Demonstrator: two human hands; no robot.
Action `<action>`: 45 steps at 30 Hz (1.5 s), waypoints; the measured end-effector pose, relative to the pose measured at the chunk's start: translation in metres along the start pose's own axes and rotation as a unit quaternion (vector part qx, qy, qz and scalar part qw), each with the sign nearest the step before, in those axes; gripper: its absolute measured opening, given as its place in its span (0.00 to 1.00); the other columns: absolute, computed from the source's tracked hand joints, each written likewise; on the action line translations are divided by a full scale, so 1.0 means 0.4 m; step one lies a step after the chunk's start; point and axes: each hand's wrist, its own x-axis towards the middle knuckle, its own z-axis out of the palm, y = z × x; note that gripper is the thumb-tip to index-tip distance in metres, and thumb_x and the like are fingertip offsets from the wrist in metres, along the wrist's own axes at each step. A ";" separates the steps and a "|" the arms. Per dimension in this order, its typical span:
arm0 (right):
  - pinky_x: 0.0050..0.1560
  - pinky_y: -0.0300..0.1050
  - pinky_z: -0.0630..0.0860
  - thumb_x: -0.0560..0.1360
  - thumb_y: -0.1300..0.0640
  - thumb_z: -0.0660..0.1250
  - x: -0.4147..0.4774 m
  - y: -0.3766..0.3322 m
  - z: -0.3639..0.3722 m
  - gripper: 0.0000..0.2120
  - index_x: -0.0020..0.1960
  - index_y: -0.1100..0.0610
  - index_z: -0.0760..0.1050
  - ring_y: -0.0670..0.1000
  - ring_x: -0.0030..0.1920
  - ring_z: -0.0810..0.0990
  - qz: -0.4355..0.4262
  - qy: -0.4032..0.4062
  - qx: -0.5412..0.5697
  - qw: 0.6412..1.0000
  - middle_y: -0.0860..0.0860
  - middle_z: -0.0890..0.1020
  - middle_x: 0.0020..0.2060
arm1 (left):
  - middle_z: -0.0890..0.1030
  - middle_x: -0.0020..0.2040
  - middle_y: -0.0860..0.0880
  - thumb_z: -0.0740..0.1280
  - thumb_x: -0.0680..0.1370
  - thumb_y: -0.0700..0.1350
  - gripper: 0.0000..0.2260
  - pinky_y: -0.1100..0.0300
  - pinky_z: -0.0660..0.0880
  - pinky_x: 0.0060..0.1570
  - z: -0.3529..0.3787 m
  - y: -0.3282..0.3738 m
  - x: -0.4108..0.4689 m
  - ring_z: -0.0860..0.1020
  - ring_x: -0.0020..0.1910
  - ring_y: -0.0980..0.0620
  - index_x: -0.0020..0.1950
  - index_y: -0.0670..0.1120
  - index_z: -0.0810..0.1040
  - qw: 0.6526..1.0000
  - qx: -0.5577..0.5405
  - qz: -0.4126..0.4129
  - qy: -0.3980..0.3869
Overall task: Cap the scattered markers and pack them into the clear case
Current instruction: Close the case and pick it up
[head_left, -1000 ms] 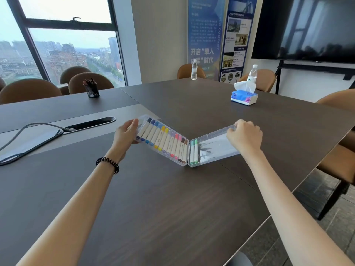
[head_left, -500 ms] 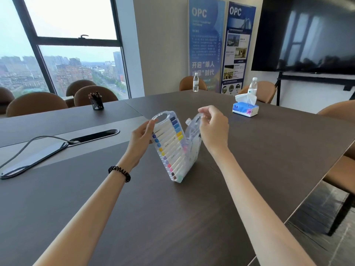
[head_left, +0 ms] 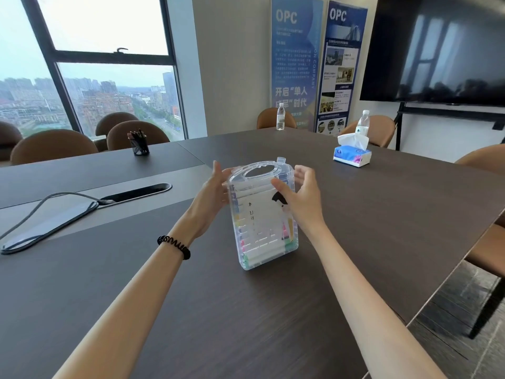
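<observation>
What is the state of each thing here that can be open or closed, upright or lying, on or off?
clear case: closed, upright on the table, handle up
markers: inside the case, coloured caps showing
left hand: fingers straight, touching the case's left edge
right hand: relaxed, thumb on the case's front
water bottle: upright, capped
tissue box: open, one tissue sticking out
screen: off

Bare conference table (head_left: 246, 310) surface runs from the upright clear case (head_left: 262, 214) to the near edge. The left hand (head_left: 210, 198) and right hand (head_left: 303, 201) occupy the case's flanks. Obstacles: cable (head_left: 65, 193) toward the left edge, pen holder (head_left: 140, 146) far left, tissue box (head_left: 352, 155) toward the far right corner.
</observation>
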 end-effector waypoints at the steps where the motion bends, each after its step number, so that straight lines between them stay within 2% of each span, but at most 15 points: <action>1: 0.47 0.31 0.71 0.73 0.43 0.69 -0.003 0.007 0.001 0.30 0.68 0.55 0.64 0.41 0.52 0.75 0.016 -0.024 0.017 0.999 0.44 0.73 0.55 | 0.83 0.58 0.50 0.43 0.82 0.60 0.25 0.54 0.75 0.59 0.003 0.003 0.001 0.80 0.58 0.50 0.64 0.53 0.75 1.000 -0.003 -0.004 -0.011; 5: 0.54 0.46 0.79 0.74 0.42 0.67 0.000 0.025 0.017 0.21 0.62 0.51 0.68 0.49 0.56 0.78 0.028 -0.031 0.055 0.998 0.51 0.76 0.58 | 0.84 0.52 0.50 0.63 0.79 0.56 0.18 0.48 0.75 0.62 0.007 -0.009 0.002 0.81 0.54 0.50 0.62 0.45 0.75 0.998 0.064 0.003 0.012; 8: 0.55 0.52 0.80 0.72 0.40 0.69 0.007 0.030 0.022 0.18 0.56 0.46 0.68 0.52 0.57 0.78 0.044 -0.045 0.090 0.994 0.54 0.75 0.59 | 0.85 0.48 0.53 0.65 0.79 0.49 0.14 0.56 0.77 0.56 0.003 -0.015 0.003 0.83 0.50 0.55 0.60 0.42 0.72 0.996 0.087 0.015 0.028; 11: 0.47 0.42 0.81 0.75 0.46 0.68 0.007 0.024 0.015 0.16 0.56 0.50 0.68 0.52 0.52 0.80 0.065 -0.046 0.139 0.987 0.55 0.77 0.55 | 0.85 0.51 0.51 0.64 0.80 0.48 0.14 0.56 0.78 0.55 0.001 -0.012 0.004 0.83 0.51 0.54 0.61 0.41 0.72 0.995 0.096 0.023 0.031; 14: 0.45 0.40 0.78 0.79 0.47 0.60 0.011 0.008 0.010 0.11 0.57 0.53 0.68 0.57 0.51 0.78 0.071 -0.037 0.146 0.986 0.58 0.78 0.54 | 0.84 0.51 0.52 0.63 0.80 0.45 0.12 0.62 0.78 0.51 0.000 -0.007 0.006 0.82 0.50 0.57 0.61 0.42 0.75 0.995 0.087 0.041 0.036; 18: 0.38 0.27 0.73 0.81 0.46 0.55 0.005 -0.003 0.015 0.12 0.57 0.52 0.70 0.41 0.45 0.79 0.061 -0.039 0.144 0.987 0.46 0.79 0.47 | 0.83 0.53 0.50 0.64 0.80 0.42 0.10 0.63 0.76 0.53 -0.009 -0.006 0.009 0.81 0.51 0.57 0.60 0.42 0.76 0.995 0.070 0.053 0.045; 21: 0.42 0.30 0.76 0.80 0.44 0.57 0.000 0.000 0.023 0.10 0.52 0.49 0.72 0.39 0.43 0.80 0.058 -0.036 0.149 0.986 0.45 0.81 0.46 | 0.82 0.55 0.45 0.62 0.81 0.42 0.12 0.59 0.76 0.55 -0.005 -0.022 0.009 0.80 0.52 0.52 0.63 0.38 0.74 0.996 0.035 0.051 0.058; 24: 0.51 0.43 0.78 0.79 0.43 0.59 0.002 0.007 0.031 0.12 0.51 0.50 0.74 0.48 0.48 0.81 0.066 -0.035 0.172 0.982 0.53 0.81 0.49 | 0.78 0.52 0.44 0.59 0.83 0.46 0.15 0.59 0.76 0.51 0.030 -0.038 0.006 0.77 0.49 0.53 0.63 0.36 0.69 0.993 0.030 0.061 0.095; 27: 0.46 0.36 0.77 0.79 0.44 0.59 -0.004 0.005 0.036 0.19 0.55 0.60 0.74 0.44 0.43 0.78 0.065 -0.020 0.189 0.980 0.59 0.80 0.51 | 0.74 0.48 0.46 0.54 0.83 0.53 0.19 0.61 0.74 0.46 0.062 -0.045 0.010 0.73 0.45 0.54 0.58 0.37 0.68 0.984 0.051 0.075 0.152; 31: 0.39 0.29 0.74 0.79 0.44 0.60 -0.017 0.002 0.042 0.21 0.55 0.63 0.72 0.40 0.37 0.76 0.072 0.000 0.208 0.975 0.61 0.78 0.50 | 0.70 0.41 0.45 0.55 0.82 0.56 0.22 0.65 0.68 0.35 0.073 -0.045 0.019 0.68 0.39 0.52 0.51 0.35 0.68 0.971 0.073 0.112 0.199; 35: 0.41 0.33 0.72 0.78 0.43 0.60 -0.021 -0.018 0.049 0.23 0.54 0.65 0.72 0.44 0.39 0.74 0.085 0.025 0.200 0.976 0.64 0.77 0.51 | 0.71 0.39 0.44 0.56 0.83 0.53 0.21 0.68 0.67 0.34 0.096 -0.044 0.018 0.68 0.37 0.54 0.48 0.34 0.69 0.958 0.068 0.138 0.243; 38: 0.36 0.35 0.73 0.78 0.42 0.61 -0.024 -0.033 0.050 0.27 0.53 0.70 0.71 0.47 0.36 0.74 0.082 0.049 0.192 0.977 0.68 0.74 0.46 | 0.71 0.39 0.43 0.58 0.83 0.49 0.19 0.72 0.65 0.33 0.114 -0.038 0.019 0.67 0.37 0.55 0.43 0.32 0.70 0.944 0.045 0.149 0.292; 40: 0.36 0.38 0.74 0.78 0.42 0.61 -0.020 -0.043 0.047 0.27 0.57 0.68 0.72 0.51 0.37 0.76 0.096 0.070 0.179 0.977 0.66 0.76 0.48 | 0.71 0.38 0.43 0.60 0.81 0.49 0.20 0.71 0.64 0.33 0.121 -0.036 0.020 0.66 0.36 0.54 0.41 0.32 0.68 0.943 0.021 0.149 0.295; 42: 0.29 0.30 0.73 0.78 0.41 0.60 -0.009 -0.048 0.043 0.28 0.58 0.67 0.74 0.50 0.37 0.75 0.106 0.074 0.177 0.976 0.66 0.78 0.47 | 0.69 0.37 0.43 0.61 0.77 0.53 0.22 0.68 0.64 0.34 0.122 -0.033 0.022 0.65 0.37 0.52 0.39 0.33 0.67 0.946 -0.006 0.145 0.288; 45: 0.30 0.31 0.73 0.78 0.43 0.61 0.002 -0.054 0.040 0.18 0.44 0.57 0.79 0.47 0.36 0.74 0.136 0.067 0.187 0.971 0.55 0.77 0.36 | 0.70 0.38 0.43 0.63 0.72 0.56 0.22 0.56 0.66 0.39 0.111 -0.032 0.029 0.66 0.38 0.49 0.38 0.35 0.67 0.955 -0.046 0.116 0.269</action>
